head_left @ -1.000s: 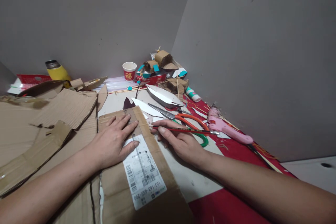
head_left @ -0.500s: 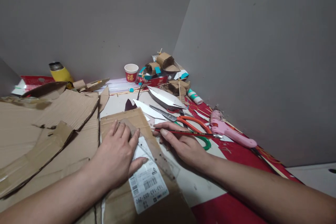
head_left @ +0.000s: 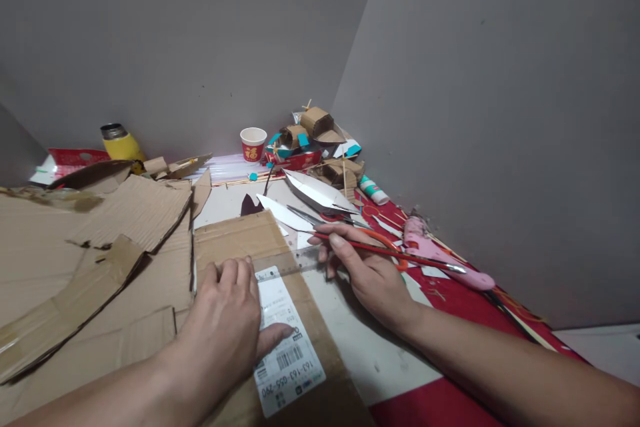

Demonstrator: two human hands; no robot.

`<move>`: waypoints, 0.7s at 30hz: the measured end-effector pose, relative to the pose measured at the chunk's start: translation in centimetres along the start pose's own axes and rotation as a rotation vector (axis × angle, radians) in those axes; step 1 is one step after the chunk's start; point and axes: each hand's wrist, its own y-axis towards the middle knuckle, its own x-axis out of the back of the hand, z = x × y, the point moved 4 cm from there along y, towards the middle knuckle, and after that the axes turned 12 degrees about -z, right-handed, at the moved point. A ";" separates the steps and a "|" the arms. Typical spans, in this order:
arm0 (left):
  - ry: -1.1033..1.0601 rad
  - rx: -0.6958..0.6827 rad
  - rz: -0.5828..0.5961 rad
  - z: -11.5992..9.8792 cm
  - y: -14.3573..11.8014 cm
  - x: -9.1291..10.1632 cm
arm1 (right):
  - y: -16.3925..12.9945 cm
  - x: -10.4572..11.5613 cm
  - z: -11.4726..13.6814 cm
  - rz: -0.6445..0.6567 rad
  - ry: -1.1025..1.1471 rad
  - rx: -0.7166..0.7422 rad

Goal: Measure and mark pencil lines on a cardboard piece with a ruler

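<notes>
Cardboard sheet with a white shipping label lies flat on the worktop in front of you. Your left hand presses down on it, fingers spread and flat, thumb resting across the label; it grips nothing. A clear plastic ruler lies across the sheet just beyond your left fingertips, its right end reaching toward your right hand. Your right hand holds a red pencil pinched between thumb and fingers, the shaft running right over the hand; the tip sits near the ruler's right end, just off the sheet's right edge. Whether the tip touches anything cannot be told. Behind the right hand lie orange-handled scissors, partly hidden, and white pointed paper cut-outs. A pink glue gun rests on the red cloth to the right, near the wall. Torn cardboard pieces cover the left side. At the back stand a red paper cup, a yellow flask, a glue stick and a small cardboard model.
</notes>
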 end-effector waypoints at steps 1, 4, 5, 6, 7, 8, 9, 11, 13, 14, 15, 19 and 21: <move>-0.003 0.008 0.016 0.0 0.0 0.1 | 0.0 0.0 0.0 0.011 -0.002 -0.003; -0.023 0.041 0.068 0.0 0.0 0.1 | 0.0 -0.2 0.1 0.038 -0.001 -0.014; -0.029 0.052 0.077 0.0 0.0 0.1 | 0.0 -0.2 0.1 0.044 0.000 -0.016; -0.031 0.061 0.081 0.1 0.0 0.0 | 0.0 -0.3 0.1 0.050 0.000 -0.018; -0.031 0.067 0.081 0.1 0.0 0.0 | 0.0 -0.3 0.1 0.055 -0.002 -0.021; -0.026 0.071 0.077 0.1 -0.1 -0.1 | 0.0 -0.3 0.1 0.058 -0.004 -0.023; -0.017 0.072 0.067 0.1 -0.1 -0.2 | 0.0 -0.4 0.0 0.061 -0.005 -0.027; 0.011 0.066 0.041 -0.1 -0.4 -0.3 | 0.0 -0.3 -0.1 0.060 -0.005 -0.034; 0.042 0.049 0.024 -0.6 -0.8 -0.6 | -0.1 -0.3 -0.2 0.059 -0.006 -0.039; 0.058 0.037 0.021 -0.9 -1.1 -0.7 | -0.1 -0.3 -0.2 0.062 -0.006 -0.039; 0.069 0.022 0.023 -1.3 -1.3 -0.9 | -0.1 -0.3 -0.2 0.064 -0.008 -0.036; 0.050 -0.015 0.033 -2.3 -1.7 -1.5 | -0.1 -0.4 -0.1 0.074 -0.026 -0.020; 0.038 -0.022 0.029 -2.3 -1.6 -1.5 | -0.1 -0.5 -0.1 0.080 -0.024 -0.017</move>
